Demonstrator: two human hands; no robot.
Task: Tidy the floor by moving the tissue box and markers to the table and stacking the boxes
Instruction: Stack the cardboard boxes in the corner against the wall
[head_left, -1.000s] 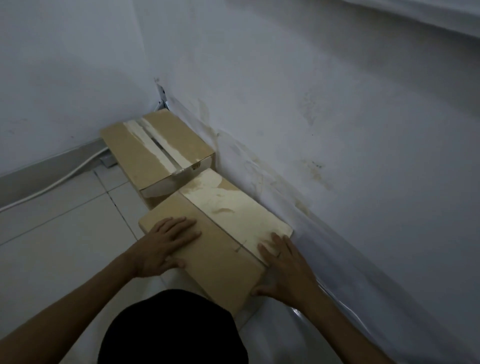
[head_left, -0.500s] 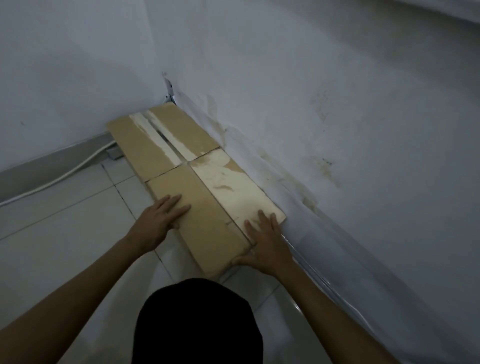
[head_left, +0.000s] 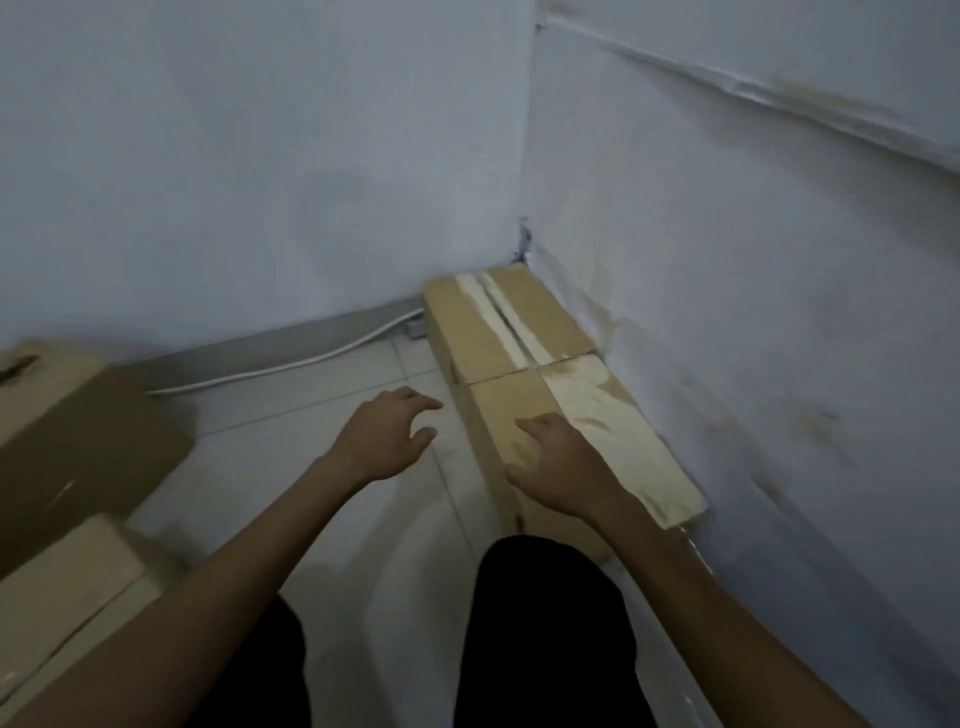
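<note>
- At the far left stand a big box (head_left: 88, 457) and, nearer to me, a smaller box (head_left: 62, 587). Both are on the floor (head_left: 311, 415), blurred, and well apart from the hands. I judge that they wait for stacking.
- A white cable (head_left: 291, 364) runs along the foot of the back wall, near the corner.
- The left hand (head_left: 384, 441) hovers above the floor tiles, just beside the left side of the near box (head_left: 597, 431). Its palm faces down, the fingers are loosely curled and a little spread, and it holds nothing.
- The right hand (head_left: 556, 467) is over the top of the near box, palm down, with relaxed, parted fingers. It grips nothing. I cannot tell if it touches the cardboard or floats just above it.
- The near box lies end to end with the far box (head_left: 504, 322), touching it. The far box sits in the corner, and both lie along the right wall (head_left: 727, 312).
- My judgement: the box-stacking step is in hand. These two lie in a row, not one on the other.
- The next move calls for a hand on each side of one box, a level lift, and a square placing on top of another.
- The tissue box, the markers and the table are not in view.
</note>
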